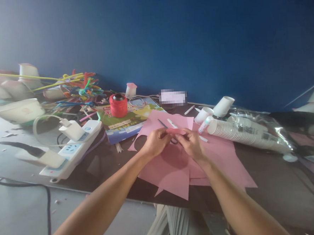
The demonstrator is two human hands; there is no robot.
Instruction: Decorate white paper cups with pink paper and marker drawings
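Observation:
Between my two hands a small pink paper piece (176,131) is stretched above the pink sheets. My left hand (157,141) pinches its left end, and my right hand (192,142) grips the right end. Below and around them, several large pink paper sheets (165,170) overlap on the dark table. Just behind the paper piece a white marker (172,123) lies on the sheets, beside a dark, thin object partly hidden by my hands. A red spool of string (118,105) stands on a colourful booklet (131,124) to the left.
At the left are a white power strip (75,149) with plugs and cables, a white bowl (19,111) and colourful pipe cleaners (84,84). Stacked paper cups (243,133) in clear plastic lie at the right. A blue wall (181,41) rises behind the table.

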